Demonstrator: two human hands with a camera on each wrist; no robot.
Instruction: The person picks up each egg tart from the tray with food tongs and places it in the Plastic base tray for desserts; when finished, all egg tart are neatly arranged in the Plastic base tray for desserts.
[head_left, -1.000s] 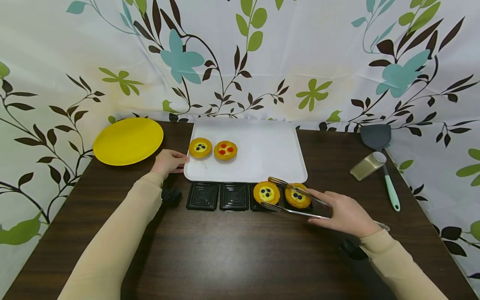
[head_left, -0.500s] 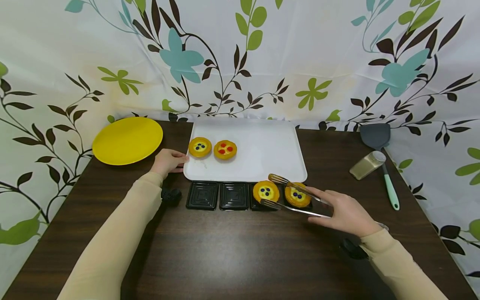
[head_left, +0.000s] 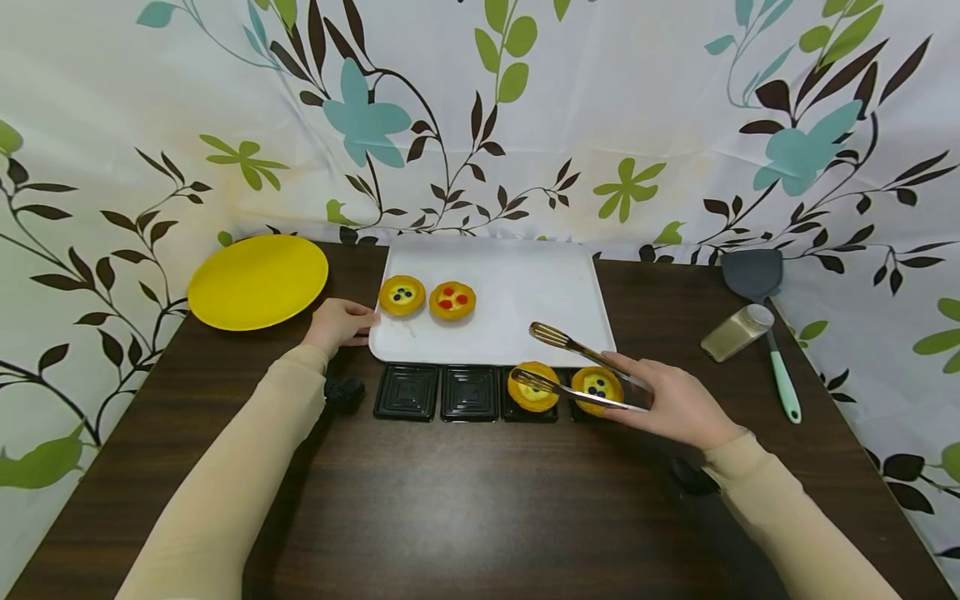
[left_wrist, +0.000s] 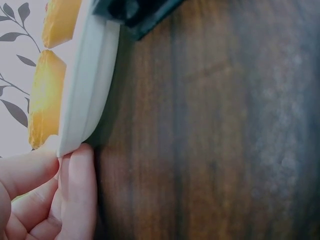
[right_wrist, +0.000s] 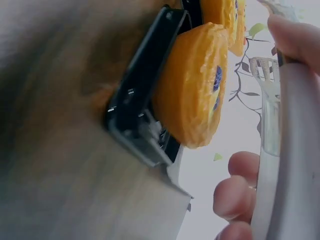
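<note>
My left hand (head_left: pixel 337 324) pinches the left rim of a white tray (head_left: pixel 525 287), thumb on top and fingers below in the left wrist view. On the tray's left sit a blueberry egg tart (head_left: pixel 402 296) and a tart with red pieces (head_left: pixel 452 301). My right hand (head_left: pixel 678 400) holds metal tongs (head_left: pixel 585 350), their arms spread. One tong arm overlaps a blueberry tart (head_left: pixel 534 400) in a black square holder; the other reaches over the tray. Beside it another blueberry tart (head_left: pixel 600 382) sits in the rightmost holder, seen close in the right wrist view.
Two black holders (head_left: pixel 406 392) without tarts are at the left of the row. A yellow plate (head_left: pixel 258 282) lies back left. At right are a shaker jar (head_left: pixel 737 332) and a spatula (head_left: pixel 785 387) with a mint handle. A patterned cloth (head_left: pixel 480 125) backs the table (head_left: pixel 450 508).
My right hand has shifted slightly left and back, lifting the tongs off the tarts' sides; their tips now lie farther back. The left hand stays at the tray's rim.
</note>
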